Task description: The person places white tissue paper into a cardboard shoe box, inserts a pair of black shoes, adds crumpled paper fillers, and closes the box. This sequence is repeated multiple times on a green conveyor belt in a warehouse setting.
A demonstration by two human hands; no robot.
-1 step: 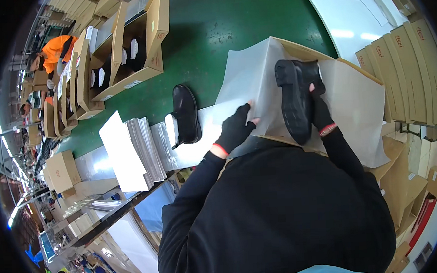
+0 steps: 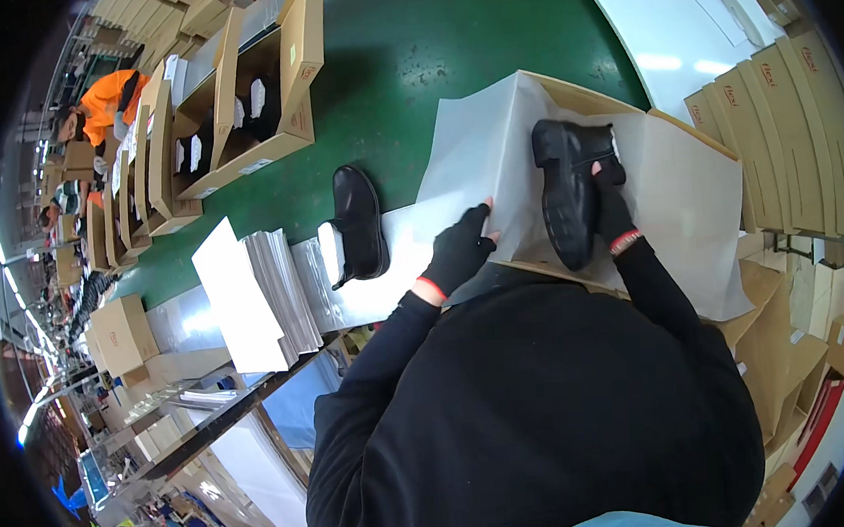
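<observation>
My right hand (image 2: 614,210) is closed round the shaft of a black ankle boot (image 2: 564,199), its sole turned partly to the left. The boot is over a cardboard shoebox (image 2: 692,135) lined with white tissue paper (image 2: 464,156). Fingers apart, my left hand (image 2: 459,249) rests against the paper at the box's left side. Both hands wear black fingerless gloves with red cuffs. A second black boot (image 2: 359,219), with white stuffing in its opening, lies on the table to the left of my left hand.
A stack of white paper sheets (image 2: 252,301) lies at the left. Open shoeboxes with black footwear (image 2: 245,163) line the green table (image 2: 486,31) at the far left. Closed boxes (image 2: 769,140) stand at the right. A person in orange (image 2: 108,103) works at the far left.
My right hand has lowered the boot slightly into the paper-lined box. My left hand has shifted a little to the right along the paper.
</observation>
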